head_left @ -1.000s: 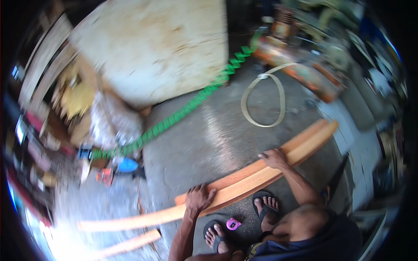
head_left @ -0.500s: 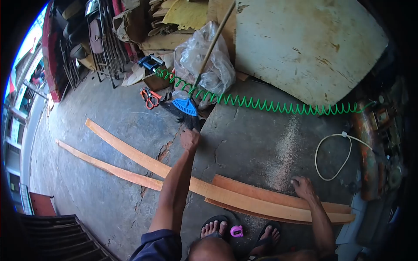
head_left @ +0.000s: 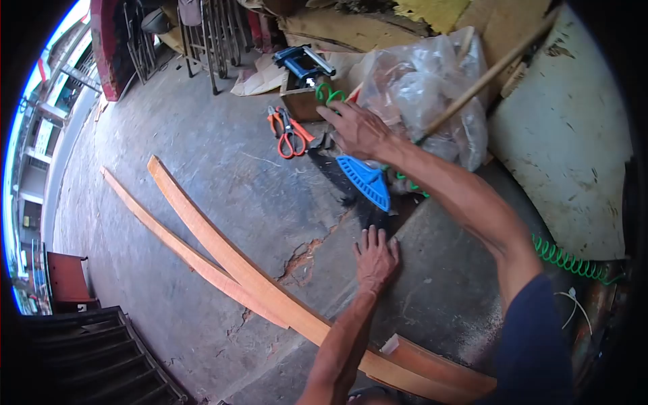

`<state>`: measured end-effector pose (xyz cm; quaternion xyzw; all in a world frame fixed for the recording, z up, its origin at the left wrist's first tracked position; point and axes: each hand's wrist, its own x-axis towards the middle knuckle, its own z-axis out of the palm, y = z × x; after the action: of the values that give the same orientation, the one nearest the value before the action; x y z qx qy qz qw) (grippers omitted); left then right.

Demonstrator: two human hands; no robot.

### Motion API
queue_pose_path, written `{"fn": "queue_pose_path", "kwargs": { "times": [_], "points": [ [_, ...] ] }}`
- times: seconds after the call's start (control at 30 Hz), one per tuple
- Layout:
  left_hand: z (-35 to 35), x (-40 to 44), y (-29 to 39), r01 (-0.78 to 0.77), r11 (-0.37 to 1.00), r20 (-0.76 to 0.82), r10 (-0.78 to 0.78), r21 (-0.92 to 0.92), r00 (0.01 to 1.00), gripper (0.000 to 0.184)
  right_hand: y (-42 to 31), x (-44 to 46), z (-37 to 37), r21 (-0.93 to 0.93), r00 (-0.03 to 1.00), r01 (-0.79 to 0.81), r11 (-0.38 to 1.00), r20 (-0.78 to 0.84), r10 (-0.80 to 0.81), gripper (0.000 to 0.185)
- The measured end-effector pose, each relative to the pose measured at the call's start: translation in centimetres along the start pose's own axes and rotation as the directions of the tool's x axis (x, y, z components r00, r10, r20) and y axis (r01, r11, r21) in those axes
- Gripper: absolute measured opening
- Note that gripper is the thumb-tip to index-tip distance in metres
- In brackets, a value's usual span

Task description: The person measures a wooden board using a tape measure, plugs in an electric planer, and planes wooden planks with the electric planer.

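- Cracked gray concrete floor (head_left: 223, 135) spreads across an open-fronted work area, daylight spilling in from the left.
- A blue tool (head_left: 295, 59) with a smooth metal bar rests on a brown box (head_left: 302, 104) at the upper center; its pale marking is too small to read.
- A glossy green coiled hose (head_left: 324, 93) loops beside the tool, its coils visible again at the right.
- The right hand (head_left: 361, 131) extends over the hose, fingers reaching forward and slightly parted; whether they touch the coil cannot be told.
- Crumpled clear plastic (head_left: 432, 81) bulges next to that hand, crossed by a round wooden handle (head_left: 486, 77).
- A ribbed blue broom head (head_left: 364, 181) with dark bristles lies between the hands.
- The left hand (head_left: 376, 263), palm down with fingers spread wide, is near the bristles.
- Orange-handled cutters (head_left: 292, 138) sit on the floor just beside the box.
- Two curved, smooth-faced wooden strips (head_left: 223, 250) sweep across the foreground, one overlapping the other, near a reddish board (head_left: 432, 361) and pale, grainy sawdust (head_left: 482, 341).
- Metal-framed chairs (head_left: 202, 34) stand behind; a scuffed whitish panel (head_left: 567, 148) leans at right.
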<state>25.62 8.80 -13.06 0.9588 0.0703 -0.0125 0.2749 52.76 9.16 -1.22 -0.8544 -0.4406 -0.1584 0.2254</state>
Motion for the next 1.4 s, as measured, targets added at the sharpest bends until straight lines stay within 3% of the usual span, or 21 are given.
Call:
{"fn": "queue_pose_path", "kwargs": {
  "times": [0.07,0.1,0.17,0.2,0.33,0.47,0.6,0.67,0.7,0.77,0.8,0.9,0.97,1.0,1.03,1.1,1.17,1.23,1.3,1.33,1.4],
  "points": [
    [0.4,-0.1,0.1,0.021,0.999,-0.003,-0.021,0.028,1.000,0.048,0.9,5.7,3.4,-0.302,0.980,0.019,0.953,0.194,0.042,0.053],
    [0.3,0.1,-0.2,0.032,0.999,-0.004,-0.032,0.041,0.999,0.048,3.4,7.1,7.3,-0.450,0.985,0.042,0.892,0.168,0.039,0.051],
    [0.3,0.3,-0.4,0.062,0.998,0.007,-0.062,0.031,0.998,0.050,4.4,8.3,8.5,-0.552,0.951,0.010,0.834,0.264,0.163,0.053],
    [0.4,0.3,-0.5,0.054,0.998,0.029,-0.055,0.008,0.998,0.050,4.4,9.0,8.5,-0.546,0.954,0.019,0.838,0.260,0.148,0.053],
    [0.7,0.1,-0.5,0.055,0.998,0.057,-0.053,-0.038,0.997,0.048,5.5,11.7,5.9,-0.602,0.972,0.033,0.798,0.205,0.114,0.026],
    [0.8,0.4,-0.7,0.082,0.994,0.069,-0.077,-0.072,0.995,0.042,6.4,16.9,-3.0,-0.691,0.990,0.016,0.723,0.112,0.085,0.024],
    [0.6,0.5,-0.7,0.073,0.988,0.016,-0.072,-0.134,0.997,0.040,-0.2,18.3,-17.2,-0.767,0.993,0.111,0.632,0.062,-0.100,0.033],
    [0.2,0.4,-0.6,0.118,0.977,0.058,-0.109,-0.175,0.992,0.040,-5.1,16.4,-24.3,-0.552,0.999,0.035,0.833,0.045,-0.012,0.046],
    [-0.2,0.6,-0.5,0.128,0.976,0.065,-0.119,-0.175,0.991,0.040,-7.9,14.5,-28.1,-0.595,0.999,0.032,0.803,0.051,-0.002,0.046],
    [-1.4,0.3,-0.6,0.102,0.977,0.095,-0.086,-0.186,0.992,0.042,-13.3,8.8,-35.7,-0.652,0.952,-0.105,0.751,0.151,0.265,0.056],
    [-1.0,0.2,-0.6,0.152,0.960,0.048,-0.144,-0.235,0.988,0.043,-14.8,6.2,-38.9,-0.686,0.940,-0.091,0.721,0.179,0.290,0.057],
    [0.2,0.3,-0.9,0.006,0.994,-0.013,-0.007,-0.110,1.000,0.041,-21.9,-2.3,-48.0,-0.753,0.819,-0.236,0.615,0.187,0.542,0.058],
    [0.5,0.2,-0.9,-0.066,0.996,-0.006,0.067,0.065,0.998,0.041,-23.5,-7.3,-53.8,-0.733,0.756,-0.148,0.664,0.349,0.554,0.060],
    [0.2,0.0,-0.6,-0.066,0.995,-0.021,0.068,0.076,0.997,0.043,-24.6,-10.0,-56.5,-0.777,0.727,-0.216,0.591,0.276,0.628,0.060],
    [-0.1,0.1,-0.1,-0.015,0.985,0.041,0.008,0.173,0.999,0.045,-25.6,-12.7,-58.7,-0.780,0.668,-0.284,0.558,0.257,0.699,0.059],
    [-0.8,-0.5,0.4,-0.057,0.963,0.020,0.053,0.264,0.998,0.045,-26.9,-18.3,-62.5,-0.782,0.595,-0.379,0.495,0.204,0.778,0.059],
    [-1.6,-1.1,0.9,-0.136,0.944,0.068,0.120,0.302,0.990,0.043,-26.9,-23.6,-65.0,-0.824,0.292,-0.469,0.319,0.196,0.936,0.060],
    [-3.1,-2.1,0.6,-0.165,0.925,0.105,0.137,0.342,0.985,0.043,-22.8,-31.8,-67.4,-0.802,0.271,-0.434,0.410,0.318,0.909,0.059],
    [-4.9,-3.5,0.8,-0.345,0.910,0.160,0.314,0.230,0.936,0.039,-25.2,-37.3,-68.0,-0.893,0.263,-0.401,0.204,0.101,0.959,0.056],
    [-5.6,-4.3,0.5,-0.345,0.905,0.155,0.315,0.247,0.936,0.039,-24.9,-40.1,-68.4,-0.899,0.233,-0.413,0.143,0.048,0.971,0.054],
    [-7.3,-5.4,-0.3,-0.497,0.860,0.163,0.477,0.117,0.863,0.035,-22.9,-46.7,-68.5,-0.890,0.216,-0.451,0.060,-0.044,0.976,0.050]
  ]
}}
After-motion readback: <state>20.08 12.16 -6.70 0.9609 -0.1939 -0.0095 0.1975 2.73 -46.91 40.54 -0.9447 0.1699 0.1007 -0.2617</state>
